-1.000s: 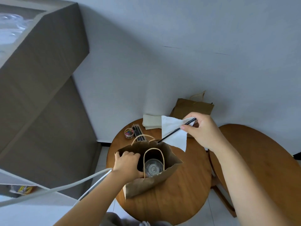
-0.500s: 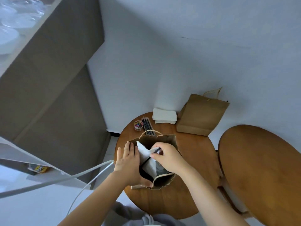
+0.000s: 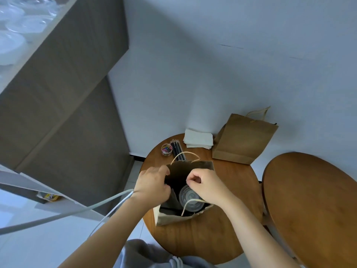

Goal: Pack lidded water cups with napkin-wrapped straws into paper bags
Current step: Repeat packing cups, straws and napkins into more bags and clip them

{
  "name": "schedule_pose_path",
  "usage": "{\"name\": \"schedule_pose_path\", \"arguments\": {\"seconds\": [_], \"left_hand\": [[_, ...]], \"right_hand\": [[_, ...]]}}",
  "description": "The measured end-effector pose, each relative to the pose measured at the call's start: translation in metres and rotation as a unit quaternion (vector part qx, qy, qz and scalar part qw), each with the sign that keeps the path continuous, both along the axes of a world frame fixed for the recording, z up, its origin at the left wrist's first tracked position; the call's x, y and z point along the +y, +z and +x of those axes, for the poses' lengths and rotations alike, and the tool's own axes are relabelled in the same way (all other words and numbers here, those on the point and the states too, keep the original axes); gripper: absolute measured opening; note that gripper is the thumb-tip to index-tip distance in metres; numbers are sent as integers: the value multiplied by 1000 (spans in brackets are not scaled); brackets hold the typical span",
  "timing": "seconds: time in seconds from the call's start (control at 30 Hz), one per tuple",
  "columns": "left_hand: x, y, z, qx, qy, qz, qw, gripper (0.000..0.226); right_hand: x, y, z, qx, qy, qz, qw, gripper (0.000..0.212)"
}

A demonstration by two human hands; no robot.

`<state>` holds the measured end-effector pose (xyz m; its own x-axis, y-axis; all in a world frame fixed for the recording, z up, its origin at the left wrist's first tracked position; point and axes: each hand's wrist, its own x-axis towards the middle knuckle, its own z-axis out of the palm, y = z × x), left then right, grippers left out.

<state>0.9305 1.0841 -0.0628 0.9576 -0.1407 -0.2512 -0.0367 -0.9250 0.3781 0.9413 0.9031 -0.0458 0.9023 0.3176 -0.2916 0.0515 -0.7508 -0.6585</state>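
An open brown paper bag [image 3: 173, 219] stands on the small round table [image 3: 228, 225]. Inside it a clear lidded cup [image 3: 190, 197] shows from above. My left hand [image 3: 152, 184] grips the bag's left rim, thumb over the edge. Over the bag's mouth hovers my right hand [image 3: 207, 185], fingers curled, with nothing visible in them. The napkin and straw are out of sight; the bag's inside left of the cup is dark.
At the table's back lie a stack of napkins [image 3: 199, 140], black straws [image 3: 176, 149] and a jar of coloured clips [image 3: 167, 149]. A second paper bag [image 3: 243, 140] leans on the wall. Another round table [image 3: 313, 200] is at right, a grey cabinet [image 3: 58, 113] at left.
My right hand carried the napkin and black straw down into the bag; now they are out of sight and the hand is above the cup. My left hand stayed on the bag's rim.
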Motion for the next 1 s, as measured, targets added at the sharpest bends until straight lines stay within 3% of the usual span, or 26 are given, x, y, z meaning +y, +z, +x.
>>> {"name": "schedule_pose_path", "arguments": {"seconds": [0.1, 0.23, 0.4, 0.67, 1.0], "left_hand": [[-2, 11, 15, -25, 65, -35, 997, 21], [-3, 10, 47, -38, 115, -66, 990, 21], [0, -15, 91, 13, 124, -64, 990, 21], [28, -84, 172, 112, 136, -55, 983, 21], [43, -160, 226, 195, 158, -54, 967, 25]], "right_hand": [[-10, 16, 7, -45, 2, -31, 998, 12], [-26, 29, 25, -97, 34, -141, 985, 12], [-25, 22, 73, -84, 26, -156, 984, 12], [19, -57, 186, 14, 47, -106, 993, 17], [81, -187, 255, 56, 52, -173, 982, 25]]}}
